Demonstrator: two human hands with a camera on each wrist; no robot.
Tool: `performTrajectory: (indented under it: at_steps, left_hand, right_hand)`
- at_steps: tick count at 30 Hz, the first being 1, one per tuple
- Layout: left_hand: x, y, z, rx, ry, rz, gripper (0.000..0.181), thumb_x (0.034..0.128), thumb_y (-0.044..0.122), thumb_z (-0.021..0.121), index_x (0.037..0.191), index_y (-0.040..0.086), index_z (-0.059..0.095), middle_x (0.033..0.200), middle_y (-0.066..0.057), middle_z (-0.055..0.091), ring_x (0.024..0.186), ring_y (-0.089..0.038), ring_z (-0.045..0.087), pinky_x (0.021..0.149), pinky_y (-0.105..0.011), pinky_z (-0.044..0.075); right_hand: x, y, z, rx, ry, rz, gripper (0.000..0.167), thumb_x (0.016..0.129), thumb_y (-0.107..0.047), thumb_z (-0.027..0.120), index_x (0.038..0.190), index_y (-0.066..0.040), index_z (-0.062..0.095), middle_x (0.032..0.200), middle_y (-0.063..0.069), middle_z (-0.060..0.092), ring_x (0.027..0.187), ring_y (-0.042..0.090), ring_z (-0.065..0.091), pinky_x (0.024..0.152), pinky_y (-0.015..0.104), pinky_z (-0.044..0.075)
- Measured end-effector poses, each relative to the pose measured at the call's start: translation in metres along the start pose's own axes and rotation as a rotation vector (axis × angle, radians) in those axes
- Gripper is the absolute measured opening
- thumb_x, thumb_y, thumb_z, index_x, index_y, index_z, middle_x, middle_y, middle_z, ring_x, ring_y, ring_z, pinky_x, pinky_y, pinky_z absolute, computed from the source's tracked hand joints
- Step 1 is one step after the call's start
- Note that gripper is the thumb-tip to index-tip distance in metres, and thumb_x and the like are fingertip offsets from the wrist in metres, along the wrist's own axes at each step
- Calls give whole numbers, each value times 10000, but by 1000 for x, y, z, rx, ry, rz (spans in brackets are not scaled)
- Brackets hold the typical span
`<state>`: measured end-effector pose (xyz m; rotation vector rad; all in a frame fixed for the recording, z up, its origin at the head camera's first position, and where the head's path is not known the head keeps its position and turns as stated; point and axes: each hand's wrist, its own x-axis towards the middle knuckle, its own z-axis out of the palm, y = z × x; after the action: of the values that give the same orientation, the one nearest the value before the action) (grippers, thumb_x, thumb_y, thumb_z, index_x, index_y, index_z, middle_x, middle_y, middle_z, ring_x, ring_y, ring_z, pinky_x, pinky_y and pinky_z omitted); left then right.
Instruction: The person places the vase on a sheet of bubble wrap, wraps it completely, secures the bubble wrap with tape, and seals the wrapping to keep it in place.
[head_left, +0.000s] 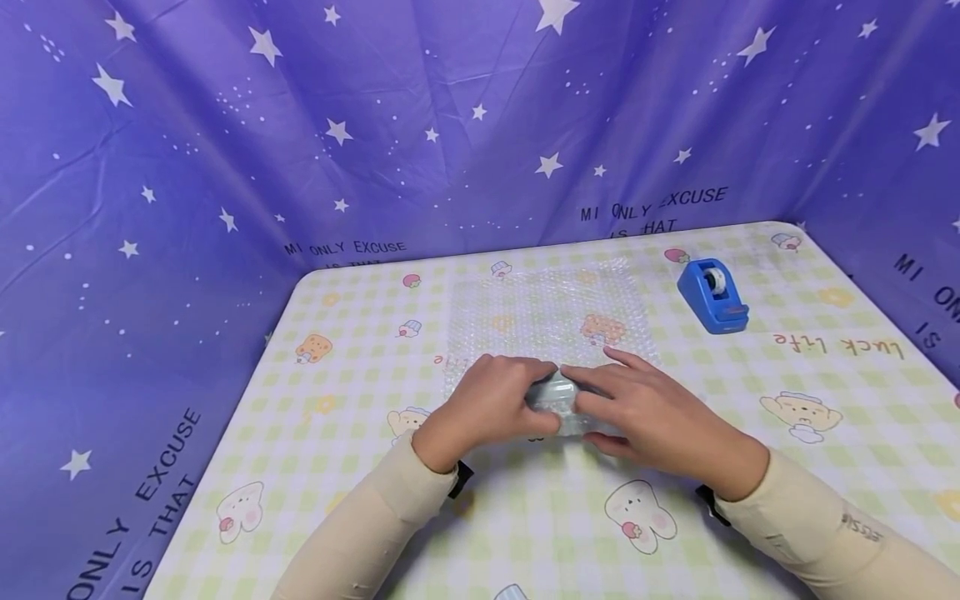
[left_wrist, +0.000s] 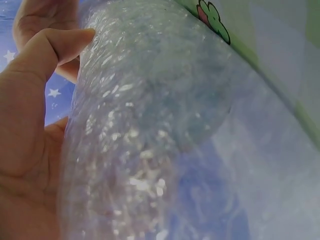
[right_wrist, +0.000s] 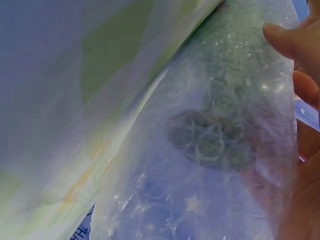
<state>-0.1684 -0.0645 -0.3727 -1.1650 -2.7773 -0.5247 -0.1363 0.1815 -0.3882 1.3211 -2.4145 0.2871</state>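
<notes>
Beyond the right hand (head_left: 647,408), purple hangings (head_left: 450,179), apparently cloth, fall in soft folds, patterned with white stars (head_left: 549,165) and black lettering (head_left: 693,197); they continue to either side of it. Beneath the hand spreads a round-cornered table (head_left: 300,442), its top in pale green-and-white check.

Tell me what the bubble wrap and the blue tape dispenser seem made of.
Bubble wrap: probably thin, glossy plastic film; it's transparent, with raised bubbles catching light. Blue tape dispenser: likely hard moulded plastic, judging by its even colour and rounded edges.

"MI ONLY EXCUSE IS THAT" (head_left: 654,205) on curtain (head_left: 450,183) — upside-down "luck life" (head_left: 834,344) on tablecloth (head_left: 300,450)
</notes>
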Motion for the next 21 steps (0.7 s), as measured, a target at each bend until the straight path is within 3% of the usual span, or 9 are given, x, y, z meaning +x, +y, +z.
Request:
performTrajectory:
  at_steps: [4, 11, 21]
  left_hand:
    - [0, -1, -1, -13, -14, -3, 282, 755, 351, 752, 1006, 233, 699, 748, 145, 603, 586, -25, 513, 539, -197, 387]
    - [1, -2, -1, -23, -29, -11, 287, 783, 360, 752, 1033, 230, 702, 763, 132, 613, 586, -37, 508, 533, -203, 386]
    - [1, -4, -2, 0, -25, 8, 182, 814, 369, 709, 923, 243, 636, 718, 123, 569, 553, -46, 482, 520, -219, 372]
  right_hand:
    - [1, 1, 1, -7, -27, 9, 417, 765, -346, 908, 943, -202, 560, 1474, 90, 600, 1279, 225, 638, 1095, 631, 419]
    - [4, 6, 3, -3, -7, -22, 462, 742, -388, 912, 923, -200, 531, 1440, 103, 624, 1195, 227, 694, 1115, 646, 396]
    - [8, 8, 9, -35, 24, -27, 510, 705, -399, 931, 927, -182, 526, 1436, 86, 633, 1227, 223, 674, 1042, 614, 478]
